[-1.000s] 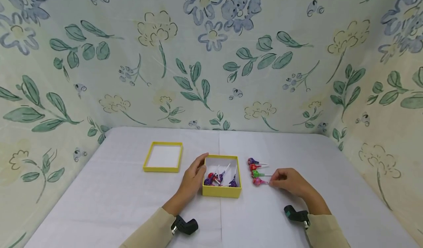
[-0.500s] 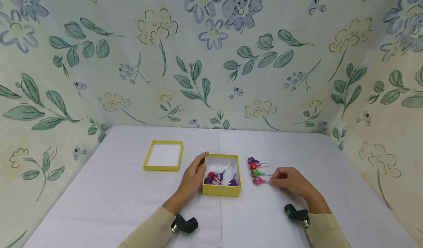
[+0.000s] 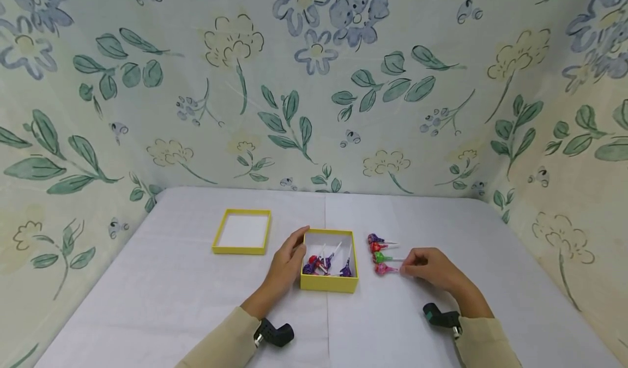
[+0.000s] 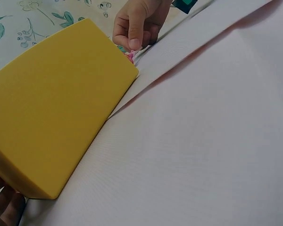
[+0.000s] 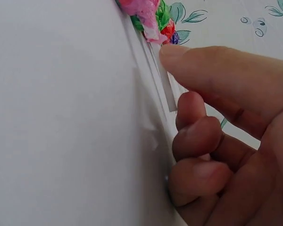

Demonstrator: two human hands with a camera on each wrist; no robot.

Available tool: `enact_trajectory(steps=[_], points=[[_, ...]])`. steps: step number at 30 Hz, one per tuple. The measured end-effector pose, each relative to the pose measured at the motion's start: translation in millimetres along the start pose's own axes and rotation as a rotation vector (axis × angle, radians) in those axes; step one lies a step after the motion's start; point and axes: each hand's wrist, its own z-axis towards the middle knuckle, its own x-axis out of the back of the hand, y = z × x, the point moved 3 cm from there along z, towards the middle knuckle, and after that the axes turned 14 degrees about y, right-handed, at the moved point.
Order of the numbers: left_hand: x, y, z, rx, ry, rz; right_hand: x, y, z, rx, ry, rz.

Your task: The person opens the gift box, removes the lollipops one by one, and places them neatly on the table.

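Note:
My left hand [image 3: 283,264] holds the left side of an open yellow box [image 3: 330,284], its fingers around the far left corner. Inside the box lie several wrapped lollipops [image 3: 327,263], purple and red, sticks pointing up. On the right, my right hand [image 3: 432,269] pinches the stick of a pink lollipop [image 3: 384,269] lying on the table. This is the nearest in a column that also has a green lollipop [image 3: 379,257], a red lollipop [image 3: 376,247] and a purple lollipop [image 3: 374,239]. In the right wrist view, the fingertips [image 5: 174,54] are beside the pink wrapper [image 5: 144,14].
A yellow-rimmed box lid [image 3: 241,251] lies with its white inside up, left of the box. White cloth [image 3: 147,291] with a centre seam covers the table. Floral fabric [image 3: 314,112] hangs behind and on both sides. A black wrist camera sits on each sleeve.

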Motion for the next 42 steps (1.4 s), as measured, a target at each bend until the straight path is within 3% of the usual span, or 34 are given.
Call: enact_trajectory(steps=[6, 13, 26, 34, 42], points=[[-0.3, -1.2, 0.7, 0.005, -0.005, 0.004, 0.2, 2, 2, 0.014, 0.024, 0.001], [-10.7, -43.6, 12.3, -0.004, 0.006, -0.008, 2.5, -1, 2, 0.008, 0.062, 0.017], [-10.5, -42.7, 12.1, -0.011, 0.006, -0.013, 7.3, -21, -1, 0.063, 0.124, 0.070], [-10.2, -42.5, 11.3, -0.010, 0.006, -0.023, 6.1, -35, -4, 0.070, 0.213, 0.078], [-10.1, -44.6, 12.4, 0.000, 0.008, 0.001, 3.8, -44, -4, 0.110, 0.228, 0.093]])
